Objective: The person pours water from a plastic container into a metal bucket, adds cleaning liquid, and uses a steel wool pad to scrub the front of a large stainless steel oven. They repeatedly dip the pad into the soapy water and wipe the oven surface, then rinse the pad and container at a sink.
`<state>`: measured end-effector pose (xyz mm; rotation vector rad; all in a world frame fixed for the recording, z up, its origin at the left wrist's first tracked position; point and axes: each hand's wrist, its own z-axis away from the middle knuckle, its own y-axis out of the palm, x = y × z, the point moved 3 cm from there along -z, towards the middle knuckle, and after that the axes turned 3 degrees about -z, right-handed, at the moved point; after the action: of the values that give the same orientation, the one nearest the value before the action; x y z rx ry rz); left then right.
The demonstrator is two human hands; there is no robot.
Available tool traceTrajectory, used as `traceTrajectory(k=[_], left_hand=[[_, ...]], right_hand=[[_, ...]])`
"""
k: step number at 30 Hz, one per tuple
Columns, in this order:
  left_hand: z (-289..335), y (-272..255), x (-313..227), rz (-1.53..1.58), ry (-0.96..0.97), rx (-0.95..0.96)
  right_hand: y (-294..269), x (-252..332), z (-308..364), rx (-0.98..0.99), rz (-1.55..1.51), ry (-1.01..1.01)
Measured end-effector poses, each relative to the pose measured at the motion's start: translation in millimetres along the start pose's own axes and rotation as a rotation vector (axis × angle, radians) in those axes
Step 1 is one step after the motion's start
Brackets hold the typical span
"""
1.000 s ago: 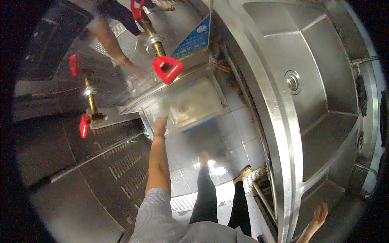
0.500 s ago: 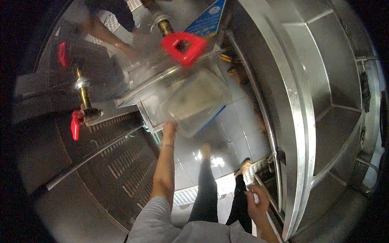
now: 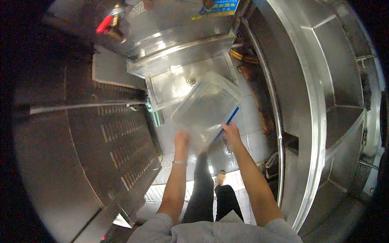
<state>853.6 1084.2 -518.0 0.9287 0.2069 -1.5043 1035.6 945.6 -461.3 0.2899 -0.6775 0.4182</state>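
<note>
A clear plastic storage box [image 3: 206,107] with a blue strip along one side hangs tilted in front of me, its open top facing up. My left hand [image 3: 182,139] is closed at the box's near left corner, slightly smeared by motion. On the near right side, beside the blue strip, my right hand [image 3: 231,133] grips the box wall. Beyond the box lies a low steel basin [image 3: 168,86] with a round drain [image 3: 192,81], partly covered by the box's far edge. Whether the box holds water, I cannot tell.
A red-handled tap valve [image 3: 106,25] sticks out at the upper left. Slotted steel panels [image 3: 119,135] stand on the left. On the right run a metal rail [image 3: 265,73] and a long steel counter edge [image 3: 310,101]. Yellow hoses [image 3: 243,56] lie near the basin. Wet-looking tiles [image 3: 251,117] cover the floor.
My right hand has come up from low on the right onto the box's near right side. The box has turned and shifted right, uncovering the drain. My view has tilted lower, past the red valves.
</note>
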Motion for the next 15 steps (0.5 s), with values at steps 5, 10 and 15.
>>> traceTrajectory(k=[5,10,15], left_hand=[[119,-25,-17,-0.093,0.129,-0.142],[259,-75,-31,0.088,0.261,-0.196],[405,-122,-37,-0.095,0.136,-0.283]], right_hand=[[-11,-5,77,0.137,0.055,0.083],[15,-3,208,0.208,-0.032,0.075],[8,-43,333,0.191,0.214,0.033]])
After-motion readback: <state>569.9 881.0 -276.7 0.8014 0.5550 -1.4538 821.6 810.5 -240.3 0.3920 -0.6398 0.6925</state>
